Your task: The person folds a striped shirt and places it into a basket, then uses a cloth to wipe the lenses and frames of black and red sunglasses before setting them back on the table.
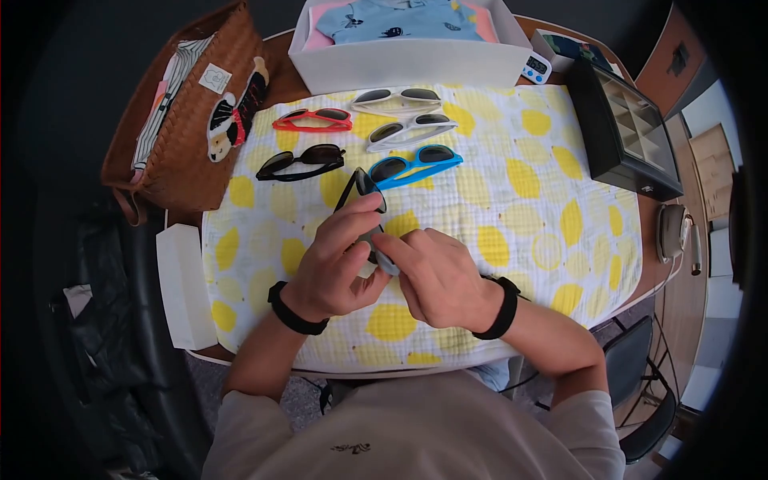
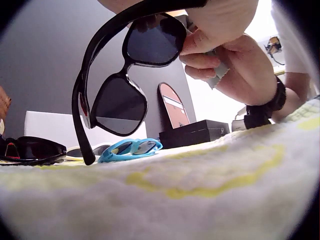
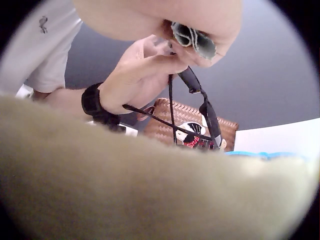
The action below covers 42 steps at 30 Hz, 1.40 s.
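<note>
In the head view my left hand (image 1: 332,268) grips a pair of black sunglasses (image 2: 119,102) over the near half of the cloth-covered table. The left wrist view shows both dark lenses, with the temples unfolded. My right hand (image 1: 444,280) pinches a small grey cloth with a zigzag edge (image 3: 202,45) against the sunglasses, at the lens end near the left fingers. Part of the cloth is hidden inside the right fingers. Just beyond the hands lie blue sunglasses (image 1: 415,170) and another black pair (image 1: 323,155).
Farther back lie red sunglasses (image 1: 300,126) and two white pairs, one behind the other (image 1: 398,99). A white box of folded clothes (image 1: 416,64) stands at the back, a woven basket (image 1: 188,120) at left, a black compartment case (image 1: 628,132) at right. A white box (image 1: 186,284) edges the near left.
</note>
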### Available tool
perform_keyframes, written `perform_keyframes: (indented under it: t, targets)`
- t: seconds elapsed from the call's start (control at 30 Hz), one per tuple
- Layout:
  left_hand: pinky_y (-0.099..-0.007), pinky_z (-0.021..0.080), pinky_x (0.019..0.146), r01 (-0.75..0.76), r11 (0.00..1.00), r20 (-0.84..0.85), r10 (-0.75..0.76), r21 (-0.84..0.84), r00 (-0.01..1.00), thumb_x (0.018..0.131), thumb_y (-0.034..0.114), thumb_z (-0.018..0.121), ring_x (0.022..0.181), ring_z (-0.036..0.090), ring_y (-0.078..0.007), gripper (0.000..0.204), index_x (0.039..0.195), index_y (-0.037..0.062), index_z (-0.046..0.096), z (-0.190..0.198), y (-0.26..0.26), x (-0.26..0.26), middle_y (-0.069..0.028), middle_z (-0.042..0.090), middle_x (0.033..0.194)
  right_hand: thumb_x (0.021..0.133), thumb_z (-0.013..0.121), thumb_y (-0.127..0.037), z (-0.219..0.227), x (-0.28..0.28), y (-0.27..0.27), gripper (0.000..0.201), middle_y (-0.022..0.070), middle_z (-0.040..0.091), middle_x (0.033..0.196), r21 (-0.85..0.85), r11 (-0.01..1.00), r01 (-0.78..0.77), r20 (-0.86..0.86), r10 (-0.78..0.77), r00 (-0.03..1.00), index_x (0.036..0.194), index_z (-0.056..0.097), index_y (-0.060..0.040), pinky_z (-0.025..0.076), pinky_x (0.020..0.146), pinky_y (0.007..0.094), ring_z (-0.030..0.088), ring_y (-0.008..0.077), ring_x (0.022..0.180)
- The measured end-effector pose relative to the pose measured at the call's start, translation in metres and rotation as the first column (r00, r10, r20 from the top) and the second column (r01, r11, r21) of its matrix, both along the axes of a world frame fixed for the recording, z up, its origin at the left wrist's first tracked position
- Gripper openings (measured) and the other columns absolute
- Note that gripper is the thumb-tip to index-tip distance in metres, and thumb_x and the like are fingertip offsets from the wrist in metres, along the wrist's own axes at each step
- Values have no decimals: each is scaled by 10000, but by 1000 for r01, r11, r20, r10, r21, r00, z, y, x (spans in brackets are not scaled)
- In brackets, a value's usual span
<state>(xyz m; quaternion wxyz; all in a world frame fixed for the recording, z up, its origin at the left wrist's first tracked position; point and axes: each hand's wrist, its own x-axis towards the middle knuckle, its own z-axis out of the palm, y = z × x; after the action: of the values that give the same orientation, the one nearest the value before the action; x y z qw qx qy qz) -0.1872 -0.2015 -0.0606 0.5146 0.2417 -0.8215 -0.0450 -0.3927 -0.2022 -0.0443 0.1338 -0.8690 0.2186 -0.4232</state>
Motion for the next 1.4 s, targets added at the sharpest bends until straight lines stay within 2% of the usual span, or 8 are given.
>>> perform_keyframes:
  t: [0.4, 0.5, 0.6, 0.67, 0.8, 1.0, 1.2, 1.4]
  targets:
    - [-562, 515, 1117, 91, 977, 160, -123, 194, 979, 1001, 41, 664, 1359, 544, -536, 608, 1528, 161, 386, 9, 5, -6, -376, 434, 1520, 779, 699, -63, -1, 4, 1, 424, 66, 504, 820, -52, 997, 55, -101, -60, 993, 1191, 636, 11, 494, 563, 359, 589, 226, 652]
    - [-545, 522, 1117, 98, 965, 123, -131, 245, 984, 982, 70, 714, 1372, 555, -489, 593, 1506, 137, 444, 10, 6, -8, -345, 439, 1536, 768, 697, -47, -8, 1, 1, 288, 67, 499, 811, -84, 995, 50, -134, -61, 989, 1042, 614, -14, 484, 531, 368, 594, 224, 649]
    - [-531, 524, 1119, 96, 990, 223, -117, 104, 968, 940, 89, 757, 1386, 558, -450, 620, 1494, 93, 476, 10, 1, -8, -303, 451, 1548, 754, 700, -34, -12, 1, 0, 222, 77, 508, 813, -64, 996, 65, -136, -74, 988, 939, 577, -26, 473, 509, 373, 589, 227, 632]
    - [-531, 532, 1103, 36, 998, 315, -20, -45, 949, 900, 83, 779, 1375, 570, -443, 640, 1472, 67, 494, 5, -2, -8, -285, 461, 1544, 737, 706, -23, -15, 2, -1, 275, 91, 530, 827, -40, 997, 59, -99, -63, 993, 988, 594, -13, 487, 520, 382, 601, 245, 623]
    - [-569, 495, 1113, -35, 999, 254, 34, 0, 967, 868, 111, 807, 1361, 585, -426, 734, 1509, 94, 450, 13, 3, -7, -267, 471, 1539, 726, 716, -23, -3, 3, 1, 352, 108, 551, 845, 3, 994, 106, -37, -106, 994, 1056, 596, -5, 501, 531, 394, 621, 267, 632]
    - [-670, 276, 1202, -54, 998, 202, 44, 44, 979, 831, 370, 785, 1364, 580, -433, 884, 1569, 113, 371, 17, 4, 12, -277, 480, 1539, 801, 726, 29, -1, -2, -3, 376, 140, 598, 903, 117, 979, 164, -6, -165, 986, 1144, 576, 0, 520, 560, 412, 649, 306, 663]
    - [-639, 248, 1223, -173, 982, -75, 168, -73, 983, 814, 553, 804, 1396, 517, -482, 1064, 1594, 57, 277, 6, -6, 20, -335, 454, 1540, 917, 671, 98, 3, -4, -6, 333, 182, 667, 979, 328, 908, 260, 191, -333, 923, 1197, 529, -10, 511, 573, 375, 674, 314, 669]
    - [-608, 287, 1216, -310, 941, 107, 298, 135, 949, 719, 401, 960, 1453, 427, -484, 1186, 1586, 47, 231, 29, 2, 13, -329, 381, 1577, 958, 654, 77, -2, -8, -6, 303, 173, 683, 958, 314, 912, 264, 254, -349, 902, 1213, 510, -1, 518, 601, 349, 688, 292, 687]
